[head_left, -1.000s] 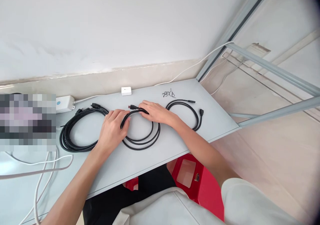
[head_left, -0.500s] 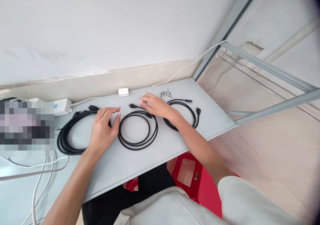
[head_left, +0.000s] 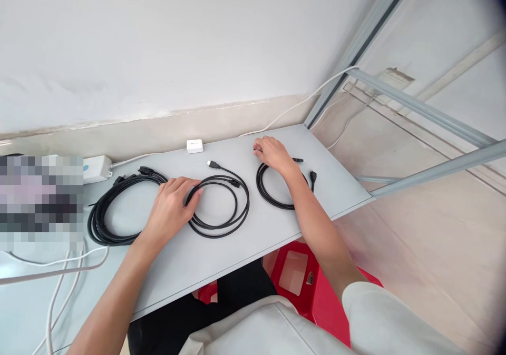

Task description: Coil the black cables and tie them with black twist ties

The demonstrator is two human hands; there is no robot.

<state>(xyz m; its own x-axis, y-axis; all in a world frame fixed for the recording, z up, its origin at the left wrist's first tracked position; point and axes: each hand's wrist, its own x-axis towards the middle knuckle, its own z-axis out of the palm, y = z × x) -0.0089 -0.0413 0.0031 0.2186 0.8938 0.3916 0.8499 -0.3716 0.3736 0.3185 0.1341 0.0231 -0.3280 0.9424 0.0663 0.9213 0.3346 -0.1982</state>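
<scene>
Head view: a pale table (head_left: pixel 205 263) is carrying a thick black cable (head_left: pixel 97 220), lying coiled farthest from its right edge. Between the front and back edges, the middle cable (head_left: pixel 234 183) is resting in flat loops, probably light, springy and smooth; pinching the strands on opposite sides should be keeping them together. Another thin cable (head_left: pixel 260 185) is lying nearest the right edge. The left hand (head_left: pixel 172 202) is loosely grasping the middle cable's left side; the right hand (head_left: pixel 272 152) is bunching near the back edge, its hold too hidden to tell.

Head-worn view, forward and down, tabletop (head_left: pixel 213 255) near (from above)
</scene>
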